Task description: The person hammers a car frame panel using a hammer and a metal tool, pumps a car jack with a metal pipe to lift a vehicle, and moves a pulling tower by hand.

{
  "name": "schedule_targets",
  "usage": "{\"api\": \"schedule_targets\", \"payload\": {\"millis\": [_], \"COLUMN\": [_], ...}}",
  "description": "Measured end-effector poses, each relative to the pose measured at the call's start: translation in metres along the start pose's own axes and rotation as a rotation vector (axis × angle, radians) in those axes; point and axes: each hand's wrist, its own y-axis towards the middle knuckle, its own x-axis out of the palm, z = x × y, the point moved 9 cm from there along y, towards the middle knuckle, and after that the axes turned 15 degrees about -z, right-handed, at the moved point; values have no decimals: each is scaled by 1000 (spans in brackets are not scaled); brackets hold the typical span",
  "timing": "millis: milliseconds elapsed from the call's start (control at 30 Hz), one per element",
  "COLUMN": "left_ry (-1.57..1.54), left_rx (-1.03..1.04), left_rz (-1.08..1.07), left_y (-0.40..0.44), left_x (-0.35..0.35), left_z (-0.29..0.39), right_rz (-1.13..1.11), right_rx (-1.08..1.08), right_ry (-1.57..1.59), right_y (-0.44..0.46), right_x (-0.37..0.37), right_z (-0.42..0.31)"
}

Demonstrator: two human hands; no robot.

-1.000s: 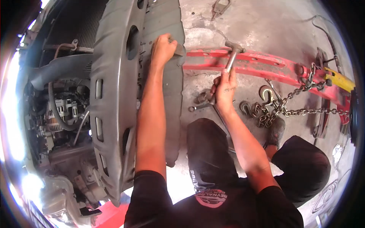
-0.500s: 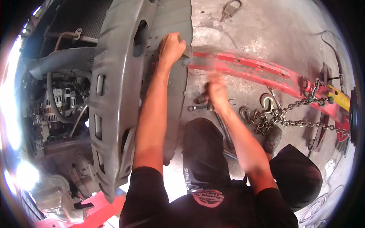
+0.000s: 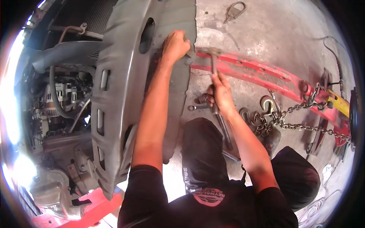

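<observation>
My right hand [image 3: 222, 93] is wrapped round the handle of a hammer [image 3: 214, 64], whose head is up by the red beam, just right of the grey panel's edge. My left hand [image 3: 176, 47] is closed in a fist against the grey sheet-metal panel [image 3: 173, 102]. A small greyish piece shows at its right side by the panel edge, but what the fingers hold is mostly hidden. Left of that hand runs a grey slotted bumper beam [image 3: 119, 81]. A wrench [image 3: 197, 108] lies on the floor below my right hand.
A red steel beam [image 3: 262, 70] crosses the floor to the right. Chain [image 3: 300, 125] with a hook [image 3: 267, 104] lies beside it. A metal clamp [image 3: 235, 12] rests farther up. Engine parts [image 3: 62, 97] are exposed at left. My knee [image 3: 203, 146] is close below.
The hammer and my right hand were blurred by motion and now show sharply, the hammer head near the panel's edge. My left hand keeps its place on the panel; the view shifts slightly.
</observation>
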Motion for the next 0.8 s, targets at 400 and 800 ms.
{"api": "schedule_targets", "payload": {"millis": [400,800], "left_ry": [8,15], "left_rx": [-16,-41], "left_rz": [-49,-72], "left_y": [0,-1], "left_x": [2,2], "left_z": [6,6], "right_rz": [-162,-46], "right_rx": [80,-41], "right_ry": [18,248], "right_y": [0,-3], "right_x": [47,43], "right_z": [46,48]}}
